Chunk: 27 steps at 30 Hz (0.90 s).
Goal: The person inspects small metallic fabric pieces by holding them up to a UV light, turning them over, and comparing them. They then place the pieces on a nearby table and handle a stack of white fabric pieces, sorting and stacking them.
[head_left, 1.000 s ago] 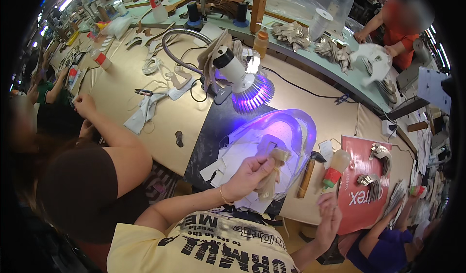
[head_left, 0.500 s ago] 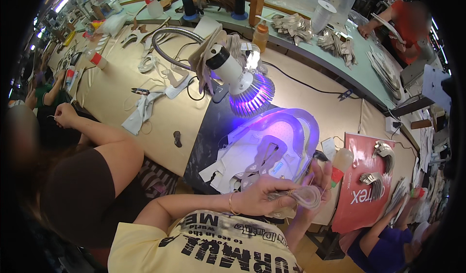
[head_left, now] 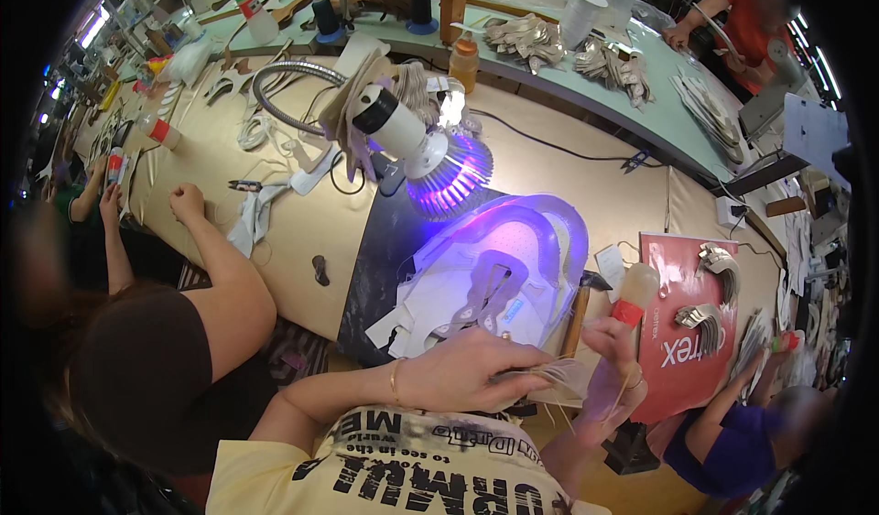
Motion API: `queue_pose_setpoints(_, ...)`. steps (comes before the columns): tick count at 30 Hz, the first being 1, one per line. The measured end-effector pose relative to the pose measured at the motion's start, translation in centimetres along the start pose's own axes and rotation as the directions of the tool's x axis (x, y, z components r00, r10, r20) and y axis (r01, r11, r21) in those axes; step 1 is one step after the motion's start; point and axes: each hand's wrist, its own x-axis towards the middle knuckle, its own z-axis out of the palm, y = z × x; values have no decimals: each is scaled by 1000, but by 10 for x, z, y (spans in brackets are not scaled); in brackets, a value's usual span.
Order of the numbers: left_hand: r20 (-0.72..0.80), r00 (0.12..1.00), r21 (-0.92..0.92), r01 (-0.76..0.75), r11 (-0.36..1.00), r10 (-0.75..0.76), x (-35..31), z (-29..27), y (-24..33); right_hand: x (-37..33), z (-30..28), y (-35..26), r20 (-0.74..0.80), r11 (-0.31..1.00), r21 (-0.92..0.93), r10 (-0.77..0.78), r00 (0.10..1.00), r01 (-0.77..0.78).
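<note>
My left hand [head_left: 462, 368], with a thin bracelet at its wrist, is closed around a looped bundle of thin pale cord [head_left: 563, 375] just in front of my chest. To its right my right hand [head_left: 615, 359] is raised with the fingers curled together; whatever it pinches is too small to make out. Beyond my hands, pale leather-like cut pieces [head_left: 430, 309] and a curved, padded-looking piece [head_left: 572, 231] lie on a dark slab [head_left: 366, 281]. A lamp [head_left: 449, 176] throws purple light onto them.
A glue-like bottle with a red band [head_left: 632, 295] stands right behind my right hand. Curved metallic-looking strips [head_left: 700, 318] lie on a red sheet [head_left: 673, 359]. The lamp's gooseneck [head_left: 275, 71] arches at the left. Co-workers sit close at left and right.
My right hand has moved rightward, away from the cord bundle, and its fingers have curled in. The bundle's loops look flatter. The left co-worker's hand has moved over the table.
</note>
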Motion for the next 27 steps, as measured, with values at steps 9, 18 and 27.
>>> queue_pose_setpoints(9, 148, 984, 373, 32, 927, -94, 6, 3, -21, 16, -15, -14, 202, 925, -241, -247, 948, 293)
queue_pose_setpoints(18, -98, 987, -206, 107, 973, -129, -6, 5, -30, -9, 10, 25, 126, 992, -43, 121, 985, -117)
queue_pose_setpoints(27, -611, 768, -265, 32, 964, -194, -37, -37, -72, -14, -6, 60, -147, 840, -423, 305, 941, -339)
